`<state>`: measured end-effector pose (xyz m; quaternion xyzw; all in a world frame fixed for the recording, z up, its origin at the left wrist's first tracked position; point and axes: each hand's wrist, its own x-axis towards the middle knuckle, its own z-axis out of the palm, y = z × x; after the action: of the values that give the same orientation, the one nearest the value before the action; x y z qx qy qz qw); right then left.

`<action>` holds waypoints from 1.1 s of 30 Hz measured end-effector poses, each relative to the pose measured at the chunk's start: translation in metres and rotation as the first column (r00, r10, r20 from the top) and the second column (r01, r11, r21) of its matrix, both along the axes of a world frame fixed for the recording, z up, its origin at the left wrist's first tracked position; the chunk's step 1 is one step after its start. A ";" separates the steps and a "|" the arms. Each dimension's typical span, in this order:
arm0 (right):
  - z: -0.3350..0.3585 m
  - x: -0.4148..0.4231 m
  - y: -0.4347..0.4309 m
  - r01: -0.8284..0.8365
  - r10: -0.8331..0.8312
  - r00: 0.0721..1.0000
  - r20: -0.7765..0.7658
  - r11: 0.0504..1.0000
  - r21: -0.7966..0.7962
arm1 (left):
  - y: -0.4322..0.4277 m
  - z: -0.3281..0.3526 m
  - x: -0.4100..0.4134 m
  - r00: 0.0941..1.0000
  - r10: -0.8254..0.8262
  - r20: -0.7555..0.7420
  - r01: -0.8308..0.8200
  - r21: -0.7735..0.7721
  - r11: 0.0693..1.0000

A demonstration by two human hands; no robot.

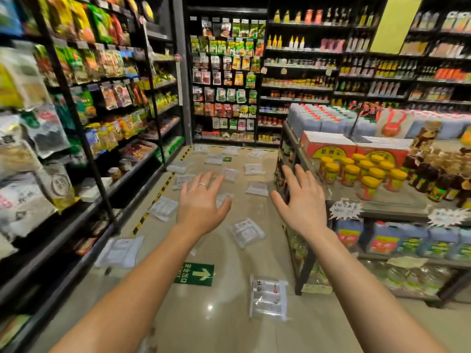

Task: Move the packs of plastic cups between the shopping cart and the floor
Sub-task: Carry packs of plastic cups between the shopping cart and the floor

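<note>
Many cup packs (268, 298), loose on floor (229, 329) — shelves (295, 87) stocked

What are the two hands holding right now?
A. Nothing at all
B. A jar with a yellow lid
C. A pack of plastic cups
A: the left hand and the right hand are both stretched out in the air with straight, spread fingers and grip nothing, while the packs of plastic cups lie scattered on the floor.
</note>
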<state>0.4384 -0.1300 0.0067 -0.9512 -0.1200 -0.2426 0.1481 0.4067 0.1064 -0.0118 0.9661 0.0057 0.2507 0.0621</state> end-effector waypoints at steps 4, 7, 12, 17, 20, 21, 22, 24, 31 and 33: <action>0.003 0.073 0.021 -0.059 0.060 0.998 -0.030 0.997 0.041 | 0.015 0.002 0.059 0.999 0.052 0.007 -0.052 0.015 0.999; 0.006 0.121 0.032 -0.093 0.093 0.995 -0.020 0.996 0.006 | 0.022 0.012 0.098 0.994 0.113 -0.014 -0.112 0.047 0.993; 0.009 0.182 0.041 -0.146 0.147 0.989 -0.008 0.989 0.036 | 0.025 0.022 0.151 0.992 0.123 0.018 -0.124 0.057 0.991; 0.005 0.235 0.037 -0.142 0.142 0.990 0.008 0.989 0.033 | 0.023 0.028 0.210 0.996 0.092 0.004 -0.092 0.051 0.994; -0.001 0.264 0.032 -0.092 0.093 0.995 -0.028 0.995 0.027 | 0.020 0.026 0.251 0.999 0.046 0.002 -0.046 0.034 0.998; -0.005 0.273 0.030 -0.071 0.072 0.997 -0.037 0.997 0.028 | 0.019 0.023 0.266 1.000 0.026 0.002 -0.026 0.034 0.999; -0.010 0.282 0.029 -0.047 0.049 0.998 -0.040 0.998 0.030 | 0.018 0.020 0.281 1.000 0.006 -0.003 -0.005 0.043 0.999; -0.020 0.301 0.025 0.008 -0.007 0.999 -0.037 1.000 0.030 | 0.015 0.013 0.313 0.999 -0.043 -0.020 0.044 0.049 0.998; -0.060 0.372 0.021 0.253 -0.253 0.965 -0.072 0.967 -0.010 | 0.010 -0.027 0.435 0.956 -0.284 -0.075 0.287 0.023 0.958; -0.072 0.391 0.026 0.323 -0.323 0.943 -0.076 0.946 -0.010 | 0.014 -0.038 0.472 0.923 -0.378 -0.071 0.379 0.014 0.925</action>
<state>0.8291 -0.1035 -0.0652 -0.9664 0.0434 -0.2273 0.1121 0.8785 0.1202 -0.0495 0.9576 -0.1823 0.2017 0.0956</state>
